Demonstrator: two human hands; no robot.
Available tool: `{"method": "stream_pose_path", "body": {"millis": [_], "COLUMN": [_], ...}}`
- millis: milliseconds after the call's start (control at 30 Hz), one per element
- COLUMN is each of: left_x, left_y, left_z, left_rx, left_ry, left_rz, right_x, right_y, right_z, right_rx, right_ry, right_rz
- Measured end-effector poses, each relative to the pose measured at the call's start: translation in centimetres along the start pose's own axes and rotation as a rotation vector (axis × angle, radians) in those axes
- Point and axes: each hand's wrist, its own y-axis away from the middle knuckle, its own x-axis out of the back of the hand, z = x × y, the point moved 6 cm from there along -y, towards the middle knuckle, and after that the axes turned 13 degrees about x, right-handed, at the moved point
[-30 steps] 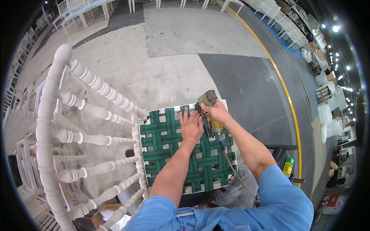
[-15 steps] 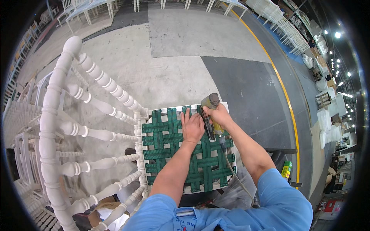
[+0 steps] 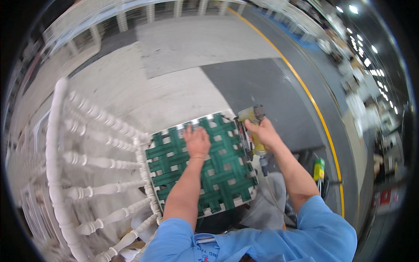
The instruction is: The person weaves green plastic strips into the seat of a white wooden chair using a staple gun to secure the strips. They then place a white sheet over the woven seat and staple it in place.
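Observation:
A white chair lies with its turned-spindle back (image 3: 56, 153) to my left. Green webbing straps (image 3: 222, 174) are woven across its square seat frame. My left hand (image 3: 197, 142) rests on the webbing near the far side, fingers apart, holding nothing. Off the right edge of the seat, my right hand (image 3: 264, 131) grips a yellow and black pneumatic staple gun (image 3: 258, 142). An air hose (image 3: 273, 194) runs from the bottom of its handle back toward my body.
Rows of white furniture (image 3: 131, 13) stand at the far side. A yellow floor line (image 3: 314, 98) curves down the right. Near my right elbow sits a green and yellow packet (image 3: 319, 169). Stacked, wrapped goods (image 3: 355, 102) line the far right.
The staple gun in my right hand has moved right, off the webbing to beyond the seat edge. My left hand has slid left over the straps. The whole view has turned slightly and blurred.

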Motion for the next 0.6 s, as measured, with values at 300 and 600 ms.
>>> {"method": "stream_pose_path", "body": {"millis": [300,600], "left_x": [4.1,12.2], "left_y": [8.4,35.5], "left_z": [5.8,0.4], "left_rx": [0.107,1.472], "left_ry": [0.399,0.844], "left_rz": [-0.214,-1.058], "right_x": [30.0,32.0], "right_y": [30.1,39.6], "right_z": [2.2,19.0], "right_rx": [-0.238,-0.477], "right_ry": [0.184,-0.312], "right_rz": [0.594,0.672]}}
